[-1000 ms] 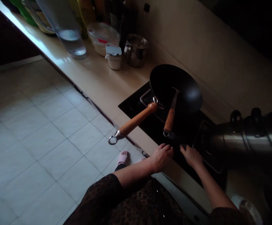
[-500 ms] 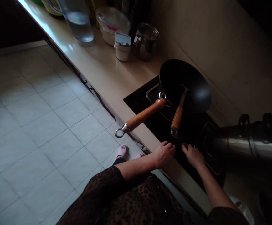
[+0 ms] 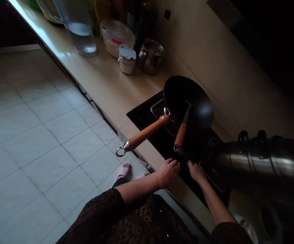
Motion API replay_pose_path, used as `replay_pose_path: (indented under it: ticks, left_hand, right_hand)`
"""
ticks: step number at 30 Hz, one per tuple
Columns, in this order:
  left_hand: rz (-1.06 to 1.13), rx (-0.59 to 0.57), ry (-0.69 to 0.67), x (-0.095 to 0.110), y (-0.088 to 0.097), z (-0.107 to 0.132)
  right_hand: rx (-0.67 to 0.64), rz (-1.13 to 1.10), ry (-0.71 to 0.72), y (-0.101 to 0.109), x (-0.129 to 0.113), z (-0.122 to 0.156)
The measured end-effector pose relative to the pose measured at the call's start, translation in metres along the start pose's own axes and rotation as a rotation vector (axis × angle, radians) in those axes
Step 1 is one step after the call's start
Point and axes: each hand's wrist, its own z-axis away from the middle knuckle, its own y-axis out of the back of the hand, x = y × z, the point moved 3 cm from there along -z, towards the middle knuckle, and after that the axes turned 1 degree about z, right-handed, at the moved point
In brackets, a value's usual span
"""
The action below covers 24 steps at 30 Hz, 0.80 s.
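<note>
The left hand [image 3: 168,173] and right hand [image 3: 196,171] lie open, empty and apart at the black hob [image 3: 141,117], near a wooden wok handle [image 3: 180,137].

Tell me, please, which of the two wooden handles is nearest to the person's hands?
The shorter wooden handle, just beyond the left hand and right hand; the longer one, ring-ended, juts out past the counter edge.
</note>
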Motion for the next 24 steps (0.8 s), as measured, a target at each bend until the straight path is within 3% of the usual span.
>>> replay_pose_path:
  ticks: [24]
  left_hand:
    - [0.034,0.017,-0.001,-0.0026,-0.0038,0.0014]
  right_hand:
    - [0.028,0.183,0.051,0.0011,0.0011,0.0036]
